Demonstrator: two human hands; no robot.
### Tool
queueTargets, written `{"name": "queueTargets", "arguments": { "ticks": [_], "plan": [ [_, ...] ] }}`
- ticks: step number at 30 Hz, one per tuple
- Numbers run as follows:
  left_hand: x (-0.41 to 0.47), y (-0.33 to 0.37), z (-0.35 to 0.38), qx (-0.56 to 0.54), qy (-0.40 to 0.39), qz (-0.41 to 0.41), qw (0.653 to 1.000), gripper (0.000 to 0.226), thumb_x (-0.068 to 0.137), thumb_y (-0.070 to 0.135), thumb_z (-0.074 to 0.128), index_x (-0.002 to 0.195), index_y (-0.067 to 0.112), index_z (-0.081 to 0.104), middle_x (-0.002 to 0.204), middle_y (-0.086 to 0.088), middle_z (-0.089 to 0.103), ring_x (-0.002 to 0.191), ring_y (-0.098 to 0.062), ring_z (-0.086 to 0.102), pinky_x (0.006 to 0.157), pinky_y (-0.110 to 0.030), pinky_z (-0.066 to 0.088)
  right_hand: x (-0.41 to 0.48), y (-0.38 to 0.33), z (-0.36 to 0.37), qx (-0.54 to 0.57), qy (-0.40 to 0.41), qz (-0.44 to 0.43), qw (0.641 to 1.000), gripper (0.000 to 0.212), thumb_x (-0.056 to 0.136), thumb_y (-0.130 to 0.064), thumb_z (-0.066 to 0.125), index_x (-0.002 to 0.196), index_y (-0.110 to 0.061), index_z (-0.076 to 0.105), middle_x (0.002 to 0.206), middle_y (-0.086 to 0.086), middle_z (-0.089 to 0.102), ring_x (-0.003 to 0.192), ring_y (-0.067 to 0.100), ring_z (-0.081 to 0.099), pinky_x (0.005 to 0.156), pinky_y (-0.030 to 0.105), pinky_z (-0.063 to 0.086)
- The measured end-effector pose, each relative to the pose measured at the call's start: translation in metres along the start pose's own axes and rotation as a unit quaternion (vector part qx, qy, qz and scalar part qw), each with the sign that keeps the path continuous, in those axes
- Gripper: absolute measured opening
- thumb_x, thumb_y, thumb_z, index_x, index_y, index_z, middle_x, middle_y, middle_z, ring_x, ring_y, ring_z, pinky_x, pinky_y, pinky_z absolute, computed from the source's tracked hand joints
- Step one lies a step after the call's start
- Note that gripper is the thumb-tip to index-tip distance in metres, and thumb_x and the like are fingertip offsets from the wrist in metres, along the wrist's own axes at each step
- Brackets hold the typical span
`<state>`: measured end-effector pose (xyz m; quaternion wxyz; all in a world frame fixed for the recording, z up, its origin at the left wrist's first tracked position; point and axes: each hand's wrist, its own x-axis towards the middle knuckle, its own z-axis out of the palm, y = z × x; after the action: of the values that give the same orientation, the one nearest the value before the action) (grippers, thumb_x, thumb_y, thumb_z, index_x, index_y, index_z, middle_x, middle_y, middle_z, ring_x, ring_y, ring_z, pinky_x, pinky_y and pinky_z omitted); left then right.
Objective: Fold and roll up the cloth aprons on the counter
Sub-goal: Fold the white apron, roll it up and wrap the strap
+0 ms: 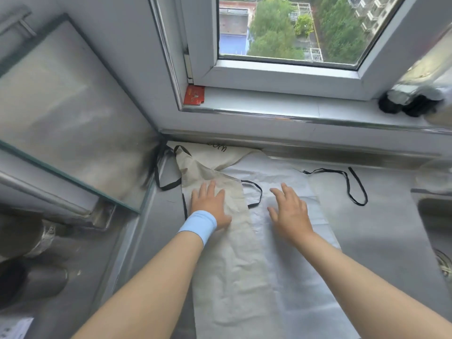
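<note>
A pale cloth apron (288, 277) with thin black ties (352, 184) lies spread on the grey counter (381, 241), its top toward the window. Its left side is folded over as a beige flap (232, 260) running down the middle-left. My left hand (211, 204), with a light blue wristband, rests flat on that flap with straight fingers. My right hand (289, 211) lies flat with spread fingers on the whiter part of the apron. Neither hand grips anything.
A glass panel (61, 118) leans at the left beside the counter's corner. The window sill (269, 106) carries a red card (194, 95) and dark objects (406, 104). A metal sink (437, 228) sits at the right edge.
</note>
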<state>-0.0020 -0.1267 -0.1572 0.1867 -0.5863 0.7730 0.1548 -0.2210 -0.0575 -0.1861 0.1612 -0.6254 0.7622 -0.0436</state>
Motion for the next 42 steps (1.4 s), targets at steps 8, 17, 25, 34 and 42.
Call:
{"name": "queueTargets", "arguments": {
  "ticks": [8, 17, 25, 34, 42],
  "plan": [
    [-0.047, 0.109, 0.03, -0.033, 0.005, 0.048, 0.998, 0.066, 0.076, 0.056, 0.055, 0.135, 0.034, 0.035, 0.146, 0.0, 0.025, 0.132, -0.03, 0.027, 0.096, -0.044, 0.035, -0.052, 0.068, -0.019, 0.001, -0.094, 0.153, 0.984, 0.076, 0.09, -0.047, 0.051, 0.153, -0.023, 0.017, 0.164, 0.007, 0.002, 0.151, 0.027, -0.001, 0.112, 0.054, 0.021],
    [-0.028, 0.155, 0.002, -0.039, 0.044, 0.012, 0.998, 0.044, 0.09, 0.036, 0.047, 0.132, 0.023, 0.047, 0.136, -0.006, 0.042, 0.127, -0.027, 0.039, 0.1, -0.04, 0.035, -0.027, 0.125, -0.063, 0.024, 0.048, 0.114, 0.992, 0.04, 0.094, -0.02, 0.048, 0.134, -0.018, 0.049, 0.127, 0.007, 0.057, 0.117, 0.03, 0.053, 0.093, 0.04, 0.041],
    [0.005, 0.228, -0.028, -0.132, 0.005, 0.112, 0.985, 0.04, 0.094, 0.029, 0.045, 0.134, 0.029, 0.045, 0.135, 0.001, 0.048, 0.122, -0.024, 0.049, 0.096, -0.04, 0.045, 0.01, 0.198, -0.068, -0.075, 0.004, 0.174, 0.982, 0.03, 0.096, -0.012, 0.044, 0.125, -0.013, 0.053, 0.126, 0.011, 0.048, 0.108, 0.033, 0.055, 0.079, 0.038, 0.045],
    [0.004, 0.272, -0.022, -0.204, -0.027, 0.163, 0.965, 0.059, 0.091, 0.018, 0.046, 0.143, 0.04, 0.031, 0.12, -0.002, 0.063, 0.107, -0.029, 0.059, 0.087, -0.035, 0.047, -0.009, 0.165, -0.082, 0.277, -0.023, 0.088, 0.957, 0.013, 0.088, -0.022, 0.06, 0.076, -0.023, 0.066, 0.085, -0.006, 0.067, 0.084, 0.018, 0.062, 0.075, 0.032, 0.047],
    [-0.007, 0.218, -0.039, -0.178, 0.014, 0.026, 0.984, 0.023, 0.087, 0.02, 0.048, 0.097, 0.029, 0.067, 0.106, 0.004, 0.068, 0.097, -0.023, 0.063, 0.082, -0.029, 0.05, -0.019, 0.142, -0.102, 0.438, -0.073, 0.1, 0.89, 0.01, 0.088, -0.021, 0.066, 0.093, -0.024, 0.075, 0.084, -0.01, 0.071, 0.077, 0.01, 0.066, 0.063, 0.015, 0.046]
  ]
}}
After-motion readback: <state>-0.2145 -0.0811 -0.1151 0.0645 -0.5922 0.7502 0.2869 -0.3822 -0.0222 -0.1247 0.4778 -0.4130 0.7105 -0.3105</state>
